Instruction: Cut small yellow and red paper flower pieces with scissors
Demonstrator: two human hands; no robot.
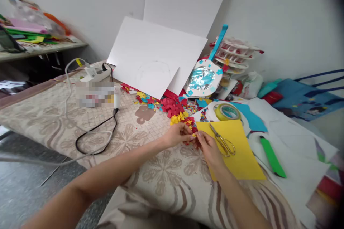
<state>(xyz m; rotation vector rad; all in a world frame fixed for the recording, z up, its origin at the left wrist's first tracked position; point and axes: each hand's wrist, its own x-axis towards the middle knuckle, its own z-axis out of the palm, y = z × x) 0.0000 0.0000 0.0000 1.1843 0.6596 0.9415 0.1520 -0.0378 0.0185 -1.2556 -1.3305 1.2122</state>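
Biggest first: the tabletop under a beige flower-patterned cloth takes up most of my space. On it, at my right, a flat bright-yellow paper sheet; looks light, bends easily, best lifted by an edge. My left hand and right hand meet just left of that sheet, both pinching the same scrap at the fingertips. Gold-handled metal scissors lie on the sheet, likely the heaviest, stiffest item near me; take by the loops. Beyond my hands, piled red paper cut-outs and yellow paper cut-outs, probably feather-light and easily scattered. Smallest: the tiny yellow paper piece between my fingertips. Should weigh nearly nothing, crease or tear if squeezed; hold by its rim, lightly. Its exact shape: can't tell, fingers cover it.
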